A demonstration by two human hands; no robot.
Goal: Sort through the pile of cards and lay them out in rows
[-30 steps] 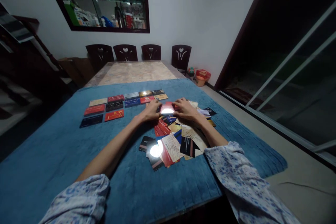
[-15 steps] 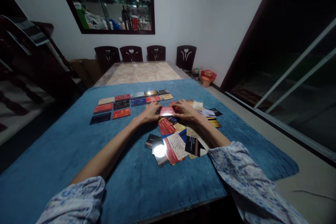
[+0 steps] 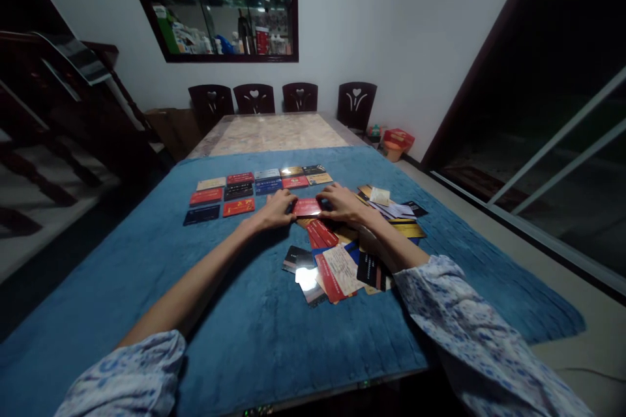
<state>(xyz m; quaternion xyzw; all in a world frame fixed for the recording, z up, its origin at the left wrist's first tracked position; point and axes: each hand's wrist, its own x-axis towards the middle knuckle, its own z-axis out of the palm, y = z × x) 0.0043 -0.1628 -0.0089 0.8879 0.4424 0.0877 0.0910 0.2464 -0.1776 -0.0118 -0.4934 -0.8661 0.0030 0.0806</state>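
A red card (image 3: pixel 307 207) lies between my two hands on the blue cloth (image 3: pixel 235 313). My left hand (image 3: pixel 276 208) pinches its left edge and my right hand (image 3: pixel 342 202) pinches its right edge. Below and to the right of the hands spreads a loose heap of cards (image 3: pixel 342 260) in red, black, white and gold. To the left, several cards lie in neat rows (image 3: pixel 244 187), three rows deep.
Beyond the cloth the bare tabletop (image 3: pixel 274 133) runs to a row of dark chairs (image 3: pixel 283 98) at the wall. A glass cabinet (image 3: pixel 220 6) hangs above. A red basket (image 3: pixel 397 142) sits on the floor at right, beside a sliding glass door (image 3: pixel 562 163).
The camera has drifted, shifting the scene right. Both hands stay on the red card, which no longer shows the bright glare it had a second ago.
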